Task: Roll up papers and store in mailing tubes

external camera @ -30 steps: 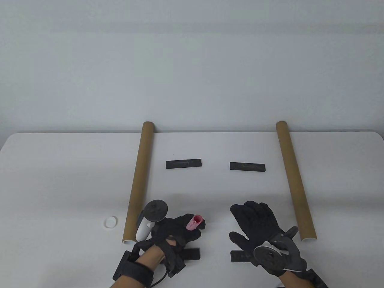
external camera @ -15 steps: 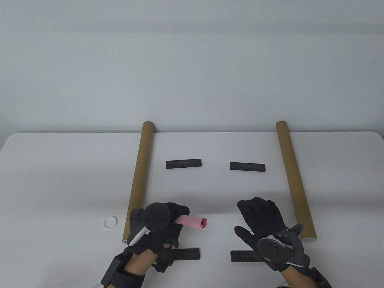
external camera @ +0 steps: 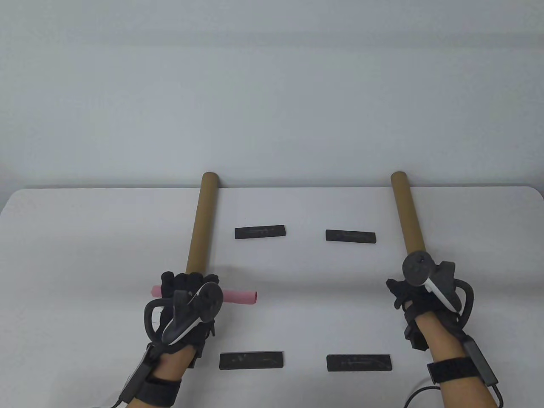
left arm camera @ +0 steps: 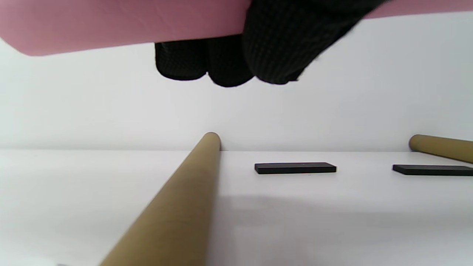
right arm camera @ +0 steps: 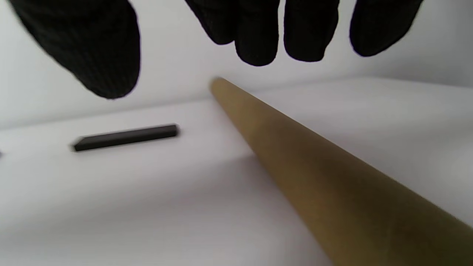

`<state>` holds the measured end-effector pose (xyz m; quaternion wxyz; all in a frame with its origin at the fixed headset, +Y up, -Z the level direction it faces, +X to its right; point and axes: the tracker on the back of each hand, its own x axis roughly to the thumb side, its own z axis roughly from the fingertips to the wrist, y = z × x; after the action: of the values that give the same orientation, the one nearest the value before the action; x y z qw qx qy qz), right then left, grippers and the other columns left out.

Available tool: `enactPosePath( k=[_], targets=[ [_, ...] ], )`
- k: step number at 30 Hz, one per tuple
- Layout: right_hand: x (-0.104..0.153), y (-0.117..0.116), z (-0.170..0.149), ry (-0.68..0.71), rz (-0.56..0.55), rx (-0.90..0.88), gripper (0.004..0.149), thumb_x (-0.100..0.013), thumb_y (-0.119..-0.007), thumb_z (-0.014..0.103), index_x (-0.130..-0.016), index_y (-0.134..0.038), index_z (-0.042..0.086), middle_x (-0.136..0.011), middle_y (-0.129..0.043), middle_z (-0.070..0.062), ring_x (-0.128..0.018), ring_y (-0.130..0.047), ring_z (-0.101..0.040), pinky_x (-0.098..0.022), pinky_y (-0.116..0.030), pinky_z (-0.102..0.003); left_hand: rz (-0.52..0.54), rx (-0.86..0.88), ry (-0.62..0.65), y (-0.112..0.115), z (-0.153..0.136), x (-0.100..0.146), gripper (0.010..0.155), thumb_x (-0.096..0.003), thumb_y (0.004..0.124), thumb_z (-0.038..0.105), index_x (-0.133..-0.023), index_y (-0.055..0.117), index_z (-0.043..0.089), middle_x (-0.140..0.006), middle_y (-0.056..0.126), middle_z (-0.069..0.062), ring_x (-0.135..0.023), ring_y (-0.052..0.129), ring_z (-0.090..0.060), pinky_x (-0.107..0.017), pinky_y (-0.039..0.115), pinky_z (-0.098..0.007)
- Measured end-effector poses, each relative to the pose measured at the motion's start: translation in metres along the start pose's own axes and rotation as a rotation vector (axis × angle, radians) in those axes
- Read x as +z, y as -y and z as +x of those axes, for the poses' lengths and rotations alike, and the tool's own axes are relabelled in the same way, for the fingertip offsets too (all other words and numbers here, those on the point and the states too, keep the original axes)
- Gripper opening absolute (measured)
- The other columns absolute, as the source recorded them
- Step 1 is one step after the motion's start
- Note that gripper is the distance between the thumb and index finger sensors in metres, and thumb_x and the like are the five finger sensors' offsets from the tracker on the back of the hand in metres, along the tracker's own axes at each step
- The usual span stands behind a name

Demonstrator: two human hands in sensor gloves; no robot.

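Left hand (external camera: 187, 297): fingers (left arm camera: 229, 62) wrapped round rolled pink paper (external camera: 240, 296), long axis crosswise, above left brown cardboard mailing tube (external camera: 199, 229) lying lengthwise on white tabletop (external camera: 85, 238). Right hand (external camera: 418, 293): fingers (right arm camera: 258, 40) spread, gripping nothing, over right brown cardboard tube (external camera: 409, 216). Near tube mouths hidden under hands.

Spread fingers (right arm camera: 258, 33) hover, seemingly untouching, above the mailing tube (right arm camera: 332, 184).

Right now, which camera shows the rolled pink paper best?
The table view: the rolled pink paper lies crosswise in the left hand, both ends visible. The left wrist view shows only a close pink band along its top edge; the right wrist view shows none.
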<state>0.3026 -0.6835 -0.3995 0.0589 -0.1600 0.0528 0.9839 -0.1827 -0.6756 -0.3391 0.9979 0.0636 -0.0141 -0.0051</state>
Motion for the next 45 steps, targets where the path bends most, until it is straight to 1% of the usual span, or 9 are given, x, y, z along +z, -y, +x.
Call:
enactPosePath(
  k=[7,11,13,19,26,31,35,38,45],
  targets=[
    [-0.066,-0.039,-0.023,-0.310,0.279,0.027,0.103,-0.043,-0.091,0.054,-0.112,-0.041,-0.004,-0.108,-0.056,-0.028,-0.095,-0.067,-0.060,-0.060,-0.066,-0.076,-0.015,-0.049,-0.032,0.003,-0.007,-0.001,0.050,-0.0422,0.084,0.033,-0.091,0.073,0.036,-0.082,0.088,0.003,-0.085,0.087,-0.026,-0.075,0.050,-0.060],
    [-0.077,-0.055,-0.027,-0.399,0.297,0.058,0.093,-0.046,-0.093,0.046,-0.108,-0.047,-0.006,-0.099,-0.066,-0.026,-0.083,-0.080,-0.052,-0.057,-0.078,-0.066,-0.044,-0.078,-0.041,0.004,-0.006,-0.001,0.056,-0.0422,0.083,0.031,-0.096,0.065,0.031,-0.084,0.085,0.003,-0.086,0.085,-0.025,-0.075,0.050,-0.060],
    [-0.078,-0.056,-0.028,-0.410,0.300,0.035,0.090,-0.045,-0.094,0.044,-0.106,-0.049,-0.006,-0.096,-0.066,-0.027,-0.076,-0.089,-0.050,-0.048,-0.091,-0.062,-0.056,-0.083,-0.038,0.006,-0.005,-0.002,0.058,-0.0423,0.082,0.029,-0.097,0.064,0.030,-0.085,0.083,0.003,-0.087,0.083,-0.026,-0.075,0.050,-0.060],
    [-0.073,-0.047,-0.035,-0.409,0.236,-0.038,0.088,-0.044,-0.096,0.043,-0.104,-0.053,-0.005,-0.094,-0.068,-0.026,-0.074,-0.096,-0.045,-0.048,-0.097,-0.057,-0.045,-0.086,-0.026,0.007,-0.004,0.000,0.057,-0.0423,0.082,0.027,-0.096,0.064,0.030,-0.086,0.083,0.003,-0.087,0.083,-0.025,-0.075,0.050,-0.060],
    [-0.042,-0.002,-0.045,-0.251,0.031,-0.055,0.086,-0.040,-0.099,0.048,-0.102,-0.057,0.005,-0.092,-0.072,-0.018,-0.071,-0.098,-0.036,-0.049,-0.097,-0.053,-0.008,-0.077,0.010,0.007,-0.001,0.001,0.053,-0.0424,0.082,0.028,-0.094,0.069,0.033,-0.088,0.083,0.003,-0.088,0.084,-0.025,-0.075,0.050,-0.060],
    [0.017,0.029,-0.026,-0.034,-0.218,0.025,0.076,-0.038,-0.103,0.047,-0.097,-0.068,0.016,-0.090,-0.076,-0.012,-0.070,-0.096,-0.030,-0.052,-0.094,-0.050,0.004,-0.063,0.020,0.007,-0.002,0.001,0.051,-0.0425,0.082,0.029,-0.092,0.071,0.035,-0.090,0.083,0.003,-0.089,0.084,-0.025,-0.075,0.051,-0.059],
    [0.068,0.032,-0.016,0.145,-0.436,0.038,0.071,-0.035,-0.106,0.040,-0.095,-0.074,0.019,-0.090,-0.078,-0.010,-0.071,-0.094,-0.033,-0.054,-0.089,-0.054,0.028,-0.046,0.014,0.005,-0.007,0.002,0.050,-0.0426,0.083,0.030,-0.091,0.072,0.036,-0.091,0.083,0.003,-0.090,0.083,-0.026,-0.075,0.050,-0.059],
    [0.083,0.018,-0.020,0.212,-0.595,0.095,0.067,-0.035,-0.106,0.037,-0.093,-0.075,0.026,-0.091,-0.080,-0.004,-0.083,-0.090,-0.037,-0.063,-0.077,-0.061,0.060,-0.042,0.005,0.001,-0.014,0.003,0.049,-0.0428,0.083,0.031,-0.091,0.073,0.037,-0.091,0.082,0.003,-0.091,0.083,-0.026,-0.075,0.050,-0.059],
    [0.083,0.015,-0.039,0.370,-0.615,0.104,0.065,-0.037,-0.104,0.036,-0.094,-0.071,0.033,-0.095,-0.077,0.001,-0.091,-0.081,-0.035,-0.071,-0.066,-0.065,0.155,0.011,-0.080,-0.014,-0.036,0.003,0.047,-0.0430,0.082,0.032,-0.089,0.074,0.039,-0.092,0.082,0.003,-0.092,0.082,-0.026,-0.075,0.050,-0.059]
  ],
)
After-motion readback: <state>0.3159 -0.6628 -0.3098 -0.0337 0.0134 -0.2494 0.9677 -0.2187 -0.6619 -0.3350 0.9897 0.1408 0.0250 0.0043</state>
